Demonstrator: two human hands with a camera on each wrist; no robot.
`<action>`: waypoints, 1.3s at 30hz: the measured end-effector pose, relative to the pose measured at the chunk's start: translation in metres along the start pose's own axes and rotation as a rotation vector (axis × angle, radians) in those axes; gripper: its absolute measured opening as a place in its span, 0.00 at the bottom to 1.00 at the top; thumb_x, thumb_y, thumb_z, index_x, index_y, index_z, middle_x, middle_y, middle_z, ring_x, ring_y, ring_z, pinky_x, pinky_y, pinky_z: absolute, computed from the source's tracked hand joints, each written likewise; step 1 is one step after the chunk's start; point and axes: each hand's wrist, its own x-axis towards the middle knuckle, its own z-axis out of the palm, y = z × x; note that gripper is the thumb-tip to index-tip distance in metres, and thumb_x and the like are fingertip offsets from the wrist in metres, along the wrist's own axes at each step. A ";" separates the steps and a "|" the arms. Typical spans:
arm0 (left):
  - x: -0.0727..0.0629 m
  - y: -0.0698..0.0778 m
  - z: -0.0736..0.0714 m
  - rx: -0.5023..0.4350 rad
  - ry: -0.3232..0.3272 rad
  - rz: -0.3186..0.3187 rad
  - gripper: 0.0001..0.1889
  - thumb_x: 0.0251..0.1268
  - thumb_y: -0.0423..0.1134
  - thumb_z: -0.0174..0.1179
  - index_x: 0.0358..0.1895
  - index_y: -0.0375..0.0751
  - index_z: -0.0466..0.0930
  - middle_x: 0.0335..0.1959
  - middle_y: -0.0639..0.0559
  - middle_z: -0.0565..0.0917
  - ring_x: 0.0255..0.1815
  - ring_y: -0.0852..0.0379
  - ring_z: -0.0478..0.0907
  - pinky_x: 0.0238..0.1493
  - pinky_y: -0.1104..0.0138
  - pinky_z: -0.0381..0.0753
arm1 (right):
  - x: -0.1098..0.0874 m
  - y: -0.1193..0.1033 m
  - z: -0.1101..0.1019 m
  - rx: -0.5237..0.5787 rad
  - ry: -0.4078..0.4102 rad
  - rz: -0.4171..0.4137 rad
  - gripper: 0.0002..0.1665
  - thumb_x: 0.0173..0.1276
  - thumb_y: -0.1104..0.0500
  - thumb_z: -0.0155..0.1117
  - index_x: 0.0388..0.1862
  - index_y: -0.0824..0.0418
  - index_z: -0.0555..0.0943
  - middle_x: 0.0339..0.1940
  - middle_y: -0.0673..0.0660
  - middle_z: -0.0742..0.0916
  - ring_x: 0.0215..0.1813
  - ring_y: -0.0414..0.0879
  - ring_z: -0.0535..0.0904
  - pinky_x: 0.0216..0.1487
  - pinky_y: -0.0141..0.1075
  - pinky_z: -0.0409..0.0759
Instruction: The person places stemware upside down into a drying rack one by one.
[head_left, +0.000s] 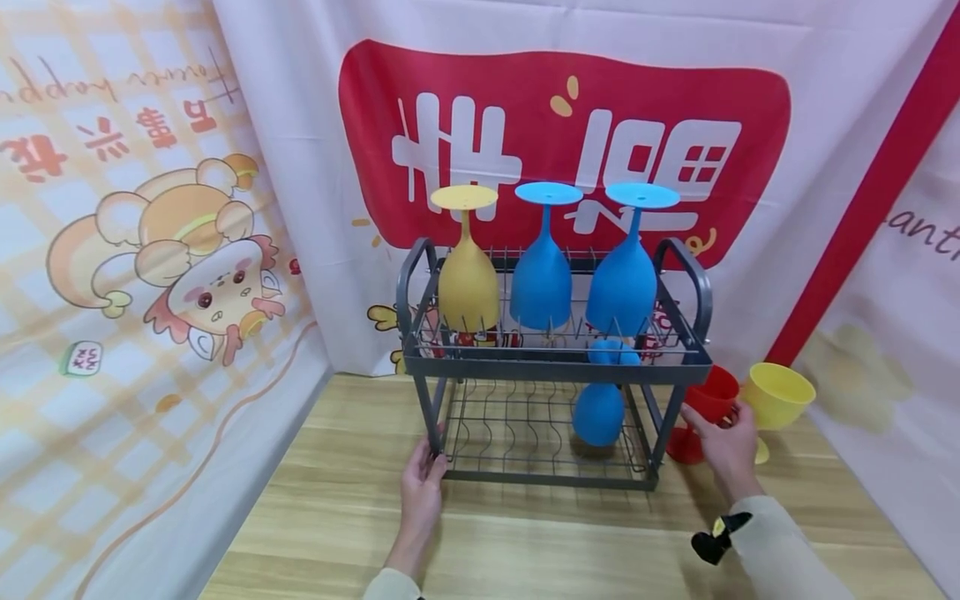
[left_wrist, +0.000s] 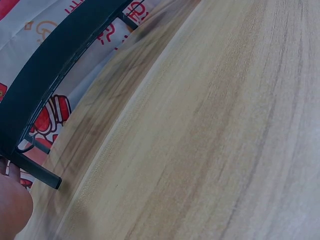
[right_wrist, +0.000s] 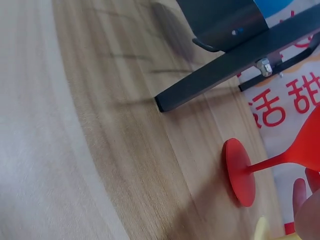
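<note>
A dark grey two-tier rack [head_left: 525, 368] stands on the wooden table. My left hand [head_left: 422, 492] grips its left front leg near the bottom; in the left wrist view only part of that hand [left_wrist: 15, 207] shows beside the leg. To the right of the rack, my right hand [head_left: 729, 454] holds a red goblet [head_left: 711, 392] by its bowl, thumb on the near side. The goblet's round foot [right_wrist: 241, 172] shows close to the tabletop in the right wrist view. Just right of this hand is an upright yellow goblet [head_left: 780, 398].
Upside down on the top tier are a yellow goblet [head_left: 468, 287] and two blue goblets [head_left: 542, 283]. Another blue goblet [head_left: 598, 415] hangs upside down on the right of the lower tier. Printed cloth [head_left: 300, 167] encloses the table [head_left: 330, 517] behind and at the sides.
</note>
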 end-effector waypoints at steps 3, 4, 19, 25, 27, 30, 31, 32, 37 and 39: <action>0.000 0.001 0.000 -0.005 0.004 -0.001 0.29 0.77 0.25 0.51 0.79 0.39 0.67 0.81 0.41 0.71 0.82 0.40 0.67 0.81 0.55 0.68 | -0.006 -0.002 -0.002 -0.004 -0.007 -0.017 0.61 0.71 0.39 0.71 0.89 0.49 0.44 0.89 0.60 0.61 0.84 0.61 0.60 0.80 0.59 0.71; 0.000 0.001 0.000 -0.005 0.006 0.000 0.29 0.77 0.25 0.52 0.79 0.39 0.68 0.81 0.41 0.71 0.82 0.40 0.67 0.80 0.57 0.69 | -0.008 -0.003 -0.003 -0.006 -0.010 -0.023 0.62 0.71 0.38 0.71 0.89 0.49 0.44 0.89 0.60 0.61 0.84 0.61 0.60 0.80 0.59 0.71; -0.002 -0.001 -0.001 0.016 0.007 0.025 0.29 0.76 0.24 0.52 0.77 0.41 0.71 0.79 0.42 0.73 0.81 0.40 0.68 0.79 0.58 0.71 | -0.046 -0.006 -0.048 -0.069 -0.043 -0.154 0.59 0.66 0.36 0.75 0.87 0.48 0.54 0.84 0.61 0.67 0.77 0.60 0.66 0.40 0.13 0.76; -0.002 -0.001 -0.001 0.008 0.005 0.021 0.29 0.77 0.25 0.52 0.78 0.41 0.70 0.80 0.42 0.72 0.82 0.41 0.67 0.80 0.57 0.68 | -0.059 -0.001 -0.061 -0.191 -0.045 -0.249 0.58 0.68 0.41 0.75 0.87 0.53 0.53 0.81 0.65 0.69 0.73 0.63 0.67 0.39 0.14 0.76; -0.003 -0.002 -0.002 0.015 0.012 0.019 0.28 0.77 0.26 0.52 0.78 0.42 0.70 0.80 0.42 0.71 0.82 0.40 0.67 0.80 0.54 0.67 | -0.063 0.000 -0.064 -0.232 -0.044 -0.280 0.60 0.67 0.42 0.77 0.87 0.55 0.53 0.81 0.66 0.69 0.72 0.65 0.67 0.38 0.15 0.76; -0.005 -0.002 -0.002 0.026 0.023 0.008 0.28 0.79 0.27 0.52 0.78 0.42 0.69 0.81 0.41 0.70 0.82 0.39 0.67 0.79 0.54 0.67 | -0.070 0.001 -0.066 -0.289 -0.032 -0.347 0.61 0.65 0.46 0.80 0.86 0.57 0.54 0.79 0.67 0.71 0.69 0.63 0.69 0.37 0.15 0.76; -0.005 -0.002 -0.002 0.031 0.024 0.007 0.28 0.79 0.27 0.53 0.79 0.41 0.69 0.81 0.41 0.69 0.82 0.39 0.67 0.79 0.53 0.67 | -0.073 0.001 -0.066 -0.306 -0.025 -0.372 0.61 0.64 0.47 0.81 0.86 0.57 0.55 0.78 0.67 0.72 0.68 0.61 0.70 0.37 0.15 0.76; -0.006 -0.002 -0.003 0.032 0.024 0.007 0.28 0.79 0.27 0.53 0.79 0.41 0.68 0.81 0.40 0.69 0.82 0.38 0.67 0.79 0.53 0.67 | -0.075 0.001 -0.067 -0.320 -0.019 -0.399 0.61 0.63 0.49 0.82 0.85 0.58 0.56 0.77 0.67 0.73 0.66 0.59 0.70 0.38 0.15 0.76; -0.008 0.001 -0.002 0.055 0.045 -0.019 0.29 0.80 0.30 0.54 0.81 0.43 0.65 0.83 0.39 0.65 0.79 0.36 0.70 0.79 0.48 0.68 | -0.084 0.000 -0.072 -0.372 -0.016 -0.514 0.60 0.58 0.53 0.85 0.83 0.59 0.60 0.73 0.68 0.76 0.62 0.52 0.71 0.38 0.14 0.77; -0.009 0.003 -0.002 0.083 0.077 -0.040 0.31 0.79 0.32 0.57 0.81 0.47 0.65 0.84 0.41 0.65 0.78 0.37 0.73 0.77 0.46 0.72 | -0.088 -0.001 -0.074 -0.397 -0.019 -0.570 0.60 0.55 0.54 0.87 0.82 0.59 0.63 0.72 0.68 0.78 0.61 0.47 0.71 0.39 0.15 0.77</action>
